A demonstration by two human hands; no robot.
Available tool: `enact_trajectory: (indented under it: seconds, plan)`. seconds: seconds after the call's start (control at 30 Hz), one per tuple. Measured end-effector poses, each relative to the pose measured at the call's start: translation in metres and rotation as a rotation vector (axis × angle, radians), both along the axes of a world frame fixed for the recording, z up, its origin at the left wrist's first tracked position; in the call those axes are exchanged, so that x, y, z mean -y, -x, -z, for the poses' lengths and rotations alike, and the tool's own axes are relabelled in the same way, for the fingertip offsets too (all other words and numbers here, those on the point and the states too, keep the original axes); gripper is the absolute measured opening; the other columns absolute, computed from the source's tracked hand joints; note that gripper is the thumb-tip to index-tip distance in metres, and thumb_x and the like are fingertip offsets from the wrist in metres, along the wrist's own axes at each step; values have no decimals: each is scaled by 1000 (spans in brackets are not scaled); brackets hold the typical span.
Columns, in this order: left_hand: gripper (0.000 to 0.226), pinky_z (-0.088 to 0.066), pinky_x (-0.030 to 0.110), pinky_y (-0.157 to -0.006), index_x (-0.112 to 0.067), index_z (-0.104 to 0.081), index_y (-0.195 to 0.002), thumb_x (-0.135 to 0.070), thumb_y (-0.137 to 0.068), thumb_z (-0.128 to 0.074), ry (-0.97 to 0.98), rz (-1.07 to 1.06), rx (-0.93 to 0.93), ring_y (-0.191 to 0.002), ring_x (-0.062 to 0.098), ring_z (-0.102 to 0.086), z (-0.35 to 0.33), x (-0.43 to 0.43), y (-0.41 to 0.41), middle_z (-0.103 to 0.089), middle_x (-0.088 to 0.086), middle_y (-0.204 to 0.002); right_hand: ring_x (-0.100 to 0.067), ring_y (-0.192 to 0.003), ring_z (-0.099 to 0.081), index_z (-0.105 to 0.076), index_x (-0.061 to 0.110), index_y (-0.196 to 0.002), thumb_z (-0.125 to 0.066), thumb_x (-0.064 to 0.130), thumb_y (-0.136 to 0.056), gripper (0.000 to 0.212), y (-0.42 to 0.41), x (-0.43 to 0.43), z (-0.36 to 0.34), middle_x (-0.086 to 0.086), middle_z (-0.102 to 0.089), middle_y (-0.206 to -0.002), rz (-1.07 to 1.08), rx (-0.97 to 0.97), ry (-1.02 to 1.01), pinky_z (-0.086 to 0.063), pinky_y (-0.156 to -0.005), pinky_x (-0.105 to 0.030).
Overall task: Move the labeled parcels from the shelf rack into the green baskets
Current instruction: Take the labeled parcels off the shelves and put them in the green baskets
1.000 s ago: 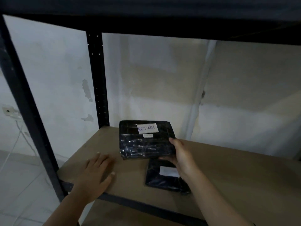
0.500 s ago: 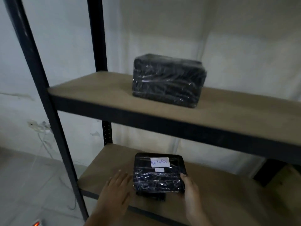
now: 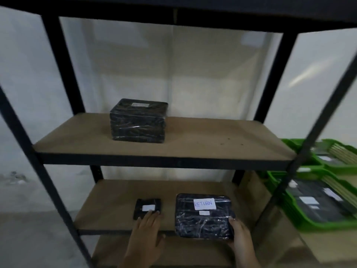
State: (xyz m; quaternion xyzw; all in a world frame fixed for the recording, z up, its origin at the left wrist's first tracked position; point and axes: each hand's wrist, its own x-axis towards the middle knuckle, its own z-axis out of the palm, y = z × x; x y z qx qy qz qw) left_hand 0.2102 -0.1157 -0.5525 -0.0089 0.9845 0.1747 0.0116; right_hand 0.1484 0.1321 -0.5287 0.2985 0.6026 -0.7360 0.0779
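A flat black wrapped parcel with a white label reading RETURN (image 3: 203,216) hangs at the front edge of the lower shelf (image 3: 116,198). My right hand (image 3: 240,235) is shut on its lower right corner. A small black parcel (image 3: 147,208) with a white label lies on the same shelf to the left, and the fingertips of my left hand (image 3: 147,235) rest flat on its near edge. A larger black wrapped box (image 3: 138,122) stands on the upper shelf (image 3: 193,144). Green baskets (image 3: 313,222) with black parcels inside sit to the right.
The black metal uprights (image 3: 278,78) of the rack frame the shelves; a front post (image 3: 301,149) crosses in front of the baskets. A second green basket (image 3: 340,165) lies behind the near one. Grey floor shows at the left. A white wall is behind the rack.
The view has pulled back and up. The RETURN parcel moved right, off the small parcel, towards the shelf's front edge. My left hand shifted onto the small parcel's near edge.
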Motion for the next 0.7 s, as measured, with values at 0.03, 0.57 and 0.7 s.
enact_trajectory:
  seconds: [0.03,0.57,0.7]
  plan:
    - [62,-9,38,-117,-30,-16,-148,-43,-93,-42,-14,24,-13,-145,13,-4,-4,-13,2,-14,-12,-156,-40,-105,-59,-60,1,-107,-61,23,-88,29,-9,-14,-2,-20,-62,-110,30,-23,-8,-46,-98,-53]
    - [62,-6,30,-113,-26,-28,-145,-38,-86,-44,-172,414,-156,-144,15,-10,-40,-218,54,-24,-6,-154,-21,-79,-58,-62,12,-83,-46,9,-96,21,-61,-216,-57,-10,-64,-85,311,-312,-121,-43,-82,-40]
    - [64,-13,32,-114,-29,-28,-145,-44,-83,-39,-131,453,-198,-144,13,-12,-47,-283,89,-24,-8,-153,-16,-78,-58,-61,15,-81,-46,4,-96,23,-33,-275,-57,-5,-63,-86,329,-355,-183,-50,-70,-32]
